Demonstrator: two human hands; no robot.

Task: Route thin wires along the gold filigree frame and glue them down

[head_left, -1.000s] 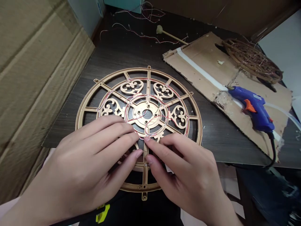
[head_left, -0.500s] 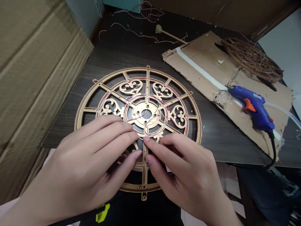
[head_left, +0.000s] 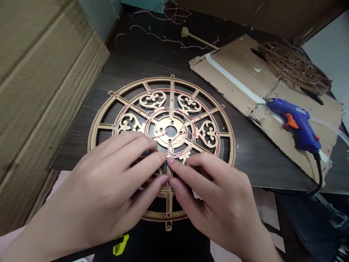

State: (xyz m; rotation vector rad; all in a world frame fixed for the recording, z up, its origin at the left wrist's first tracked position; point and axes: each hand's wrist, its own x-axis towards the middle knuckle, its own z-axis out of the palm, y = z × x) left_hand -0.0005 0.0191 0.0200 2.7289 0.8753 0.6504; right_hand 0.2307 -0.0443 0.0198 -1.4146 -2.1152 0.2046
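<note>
— While both hands rest on the gold round frame, where does that frame lie?

— Flat on the dark tabletop, at the middle of the near edge. Its nearest arc overhangs that edge. Thin red wire runs in loops around the hub and along the inner ring.

— State the position of each hand.

— Left hand: palm down over the near-left part of the frame, fingers extended toward the hub. Right hand: palm down over the near-right part, index and middle fingers extended. The fingertips of both hands meet at the near spoke, just short of the hub, touching the frame.

— And the grip of each hand?

— On both hands the fingers lie long and nearly flat. Both thumbs are hidden beneath the hands. How far either grip is closed, and whether it pinches the wire, cannot be told.

— List the surrounding items.

— Torn cardboard sheet: toward the far right corner.
Blue glue gun with orange trigger: lying on that sheet near the right edge, nozzle pointing left, black cord trailing toward the near edge.
Brown round frame, wound with wire: on the far end of the sheet.
Stick with a padded tip and loose wires: along the far edge.
Large cardboard box: against the left edge.
</note>
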